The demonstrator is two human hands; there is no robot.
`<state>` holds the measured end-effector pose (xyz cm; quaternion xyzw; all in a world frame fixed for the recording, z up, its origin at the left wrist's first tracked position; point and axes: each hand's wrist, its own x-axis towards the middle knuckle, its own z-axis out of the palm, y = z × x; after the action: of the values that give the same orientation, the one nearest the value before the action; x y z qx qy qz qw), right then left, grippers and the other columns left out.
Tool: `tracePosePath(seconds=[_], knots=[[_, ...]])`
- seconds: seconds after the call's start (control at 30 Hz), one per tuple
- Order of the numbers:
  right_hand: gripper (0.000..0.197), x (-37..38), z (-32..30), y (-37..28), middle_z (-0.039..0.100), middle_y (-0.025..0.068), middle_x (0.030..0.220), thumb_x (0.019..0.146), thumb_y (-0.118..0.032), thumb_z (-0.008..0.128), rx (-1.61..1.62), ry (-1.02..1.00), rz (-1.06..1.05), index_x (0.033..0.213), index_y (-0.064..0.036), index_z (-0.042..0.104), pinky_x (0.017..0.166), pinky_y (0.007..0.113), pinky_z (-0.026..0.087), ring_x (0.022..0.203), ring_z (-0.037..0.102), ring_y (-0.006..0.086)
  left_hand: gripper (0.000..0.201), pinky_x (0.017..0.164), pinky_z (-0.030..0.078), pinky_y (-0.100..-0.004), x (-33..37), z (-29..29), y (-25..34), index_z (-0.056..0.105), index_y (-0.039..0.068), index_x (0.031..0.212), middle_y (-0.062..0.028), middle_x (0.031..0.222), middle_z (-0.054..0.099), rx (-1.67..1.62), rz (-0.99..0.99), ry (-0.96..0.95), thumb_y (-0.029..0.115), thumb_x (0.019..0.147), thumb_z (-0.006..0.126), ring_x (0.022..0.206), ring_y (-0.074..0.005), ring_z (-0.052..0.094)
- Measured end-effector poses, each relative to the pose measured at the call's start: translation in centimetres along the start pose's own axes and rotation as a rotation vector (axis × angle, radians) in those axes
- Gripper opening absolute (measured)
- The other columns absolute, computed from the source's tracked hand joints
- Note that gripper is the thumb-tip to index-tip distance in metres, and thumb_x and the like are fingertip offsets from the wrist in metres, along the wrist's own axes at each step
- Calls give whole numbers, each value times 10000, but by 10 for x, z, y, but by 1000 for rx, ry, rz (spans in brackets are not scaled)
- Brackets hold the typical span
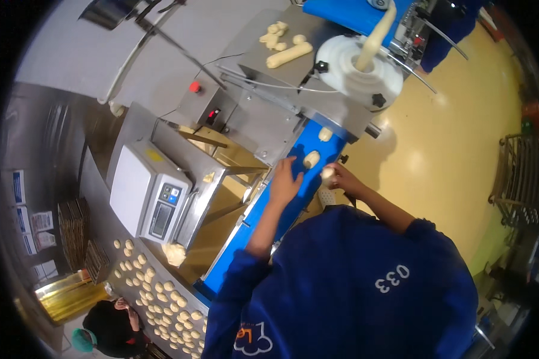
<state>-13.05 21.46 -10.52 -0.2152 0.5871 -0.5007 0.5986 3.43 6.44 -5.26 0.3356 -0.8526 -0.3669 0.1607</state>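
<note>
My left hand point(285, 182) is over the blue conveyor belt point(236, 236), fingers apart and nothing in them. Just beyond its fingertips, an oval dough piece point(311, 159) lies on the belt. My right hand point(342, 179), at the belt's right edge, grips a pale dough ball point(328, 175) between its fingers. Farther up the belt, another dough piece point(325, 134) sits by the metal outlet. Above that, a thick dough rope point(377, 36) runs down into the white round hopper point(347, 60) of the machine.
A dough log point(289, 55) and small lumps lie on the machine's steel top. Left of the belt stand a white scale point(147, 188) and a control box with a red button point(195, 87). Many dough balls point(161, 297) cover a steel table near a co-worker point(111, 329) in dark clothing.
</note>
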Motion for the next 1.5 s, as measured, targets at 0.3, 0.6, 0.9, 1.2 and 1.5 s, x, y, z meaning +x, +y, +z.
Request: tracePosePath(seconds=[0.3, 0.6, 0.9, 1.2, 1.5], knots=[[382, -110, -105, -10, 583, 125, 897, 873, -111, 523, 339, 206, 98, 1246, -100, 444, 665, 315, 527, 877, 619, 228, 280, 740, 477, -415, 48, 83, -46, 506, 74, 1042, -130, 926, 519, -9, -65, -170, 184, 793, 572, 861, -290, 542], [379, -113, -107, 18, 590, 141, 919, 857, -103, 541, 629, 302, 50, 1224, -57, 455, 679, 348, 538, 792, 615, 219, 509, 707, 506, -401, 87, 102, 2, 489, 77, 1122, -108, 924, 556, 66, -258, -87, 325, 717, 675, 841, -299, 592], [311, -42, -73, -15, 606, 79, 769, 787, -81, 588, -392, 95, 14, 1095, -73, 546, 604, 281, 510, 679, 612, 149, 394, 632, 488, -291, 45, 60, -86, 543, 92, 1112, -42, 901, 589, -324, -349, -352, 254, 770, 653, 737, -147, 580], [227, 69, -21, -31, 563, 68, 818, 741, -139, 553, -1667, 172, -671, 965, -113, 573, 545, 371, 494, 730, 592, 222, 306, 573, 463, -254, -193, -32, -62, 525, 59, 1131, -28, 880, 576, -886, -722, 109, 114, 830, 519, 701, -110, 536], [283, 152, -13, -21, 566, 182, 1143, 819, -133, 517, -2412, 87, -323, 1068, -46, 620, 555, 303, 482, 944, 586, 219, 414, 625, 478, -268, -305, -23, -32, 465, 62, 1230, -50, 1017, 553, -1153, -889, 614, 121, 822, 502, 858, -132, 526]])
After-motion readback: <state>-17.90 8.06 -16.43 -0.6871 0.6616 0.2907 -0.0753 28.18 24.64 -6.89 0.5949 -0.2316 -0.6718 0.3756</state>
